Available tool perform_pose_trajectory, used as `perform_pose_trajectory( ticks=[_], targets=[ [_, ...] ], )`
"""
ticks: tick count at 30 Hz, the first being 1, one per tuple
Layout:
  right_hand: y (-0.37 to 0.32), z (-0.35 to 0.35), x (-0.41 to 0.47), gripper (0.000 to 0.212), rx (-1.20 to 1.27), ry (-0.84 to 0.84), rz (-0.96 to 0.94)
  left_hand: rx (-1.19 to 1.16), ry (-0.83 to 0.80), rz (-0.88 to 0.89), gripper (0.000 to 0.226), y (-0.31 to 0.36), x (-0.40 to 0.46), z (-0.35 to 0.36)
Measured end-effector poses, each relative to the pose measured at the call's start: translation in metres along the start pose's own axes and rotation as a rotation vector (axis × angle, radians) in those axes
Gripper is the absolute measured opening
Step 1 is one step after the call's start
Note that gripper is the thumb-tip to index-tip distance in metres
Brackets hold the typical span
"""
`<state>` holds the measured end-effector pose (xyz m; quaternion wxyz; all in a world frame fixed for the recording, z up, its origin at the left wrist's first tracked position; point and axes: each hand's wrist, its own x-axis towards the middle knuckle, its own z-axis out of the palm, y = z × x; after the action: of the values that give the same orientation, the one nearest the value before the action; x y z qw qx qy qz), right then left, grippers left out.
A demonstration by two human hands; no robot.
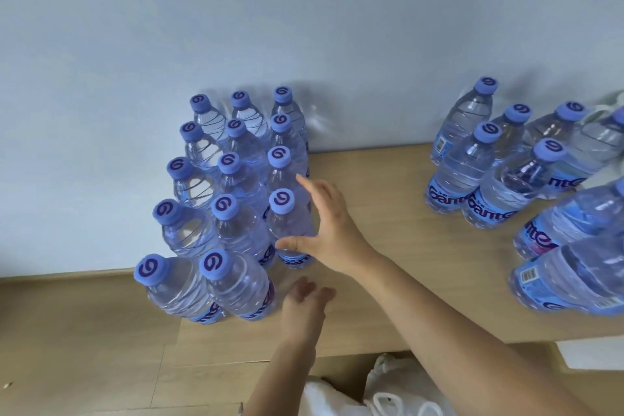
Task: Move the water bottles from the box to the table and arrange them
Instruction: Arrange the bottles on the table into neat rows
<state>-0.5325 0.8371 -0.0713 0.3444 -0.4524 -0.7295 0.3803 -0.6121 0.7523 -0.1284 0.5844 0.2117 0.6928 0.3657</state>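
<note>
Hands at the bottle rows on the wooden table

I saw the right hand spread wide, thumb touching the nearest water bottle; the left hand hovered blurred, fingers loose, holding nothing.

Clear water bottles with periwinkle caps bearing purple swirls, blue labels; tan wood-grain table

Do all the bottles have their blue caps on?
Yes, every bottle whose top shows in both groups wears a blue cap.
</note>
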Motion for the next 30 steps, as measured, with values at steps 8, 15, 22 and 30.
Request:
perform_pose_trajectory(
  ticks=[8,15,22,30],
  targets=[
    [0.008,-0.097,-0.078,0.022,-0.203,0.543,0.105,0.342,-0.42,0.076,0.03,0.018,-0.012,0.078],
    [0.028,-0.182,-0.164,0.018,-0.648,1.185,0.206,0.546,-0.753,0.078,0.027,0.012,-0.037,0.16],
    [0.048,-0.195,-0.186,0.052,-0.303,0.977,0.528,0.608,-0.873,0.095,0.037,0.0,-0.051,0.203],
    [0.06,-0.201,-0.172,0.033,-0.358,1.028,0.479,0.623,-0.748,0.212,0.059,-0.004,-0.041,0.188]
  ],
)
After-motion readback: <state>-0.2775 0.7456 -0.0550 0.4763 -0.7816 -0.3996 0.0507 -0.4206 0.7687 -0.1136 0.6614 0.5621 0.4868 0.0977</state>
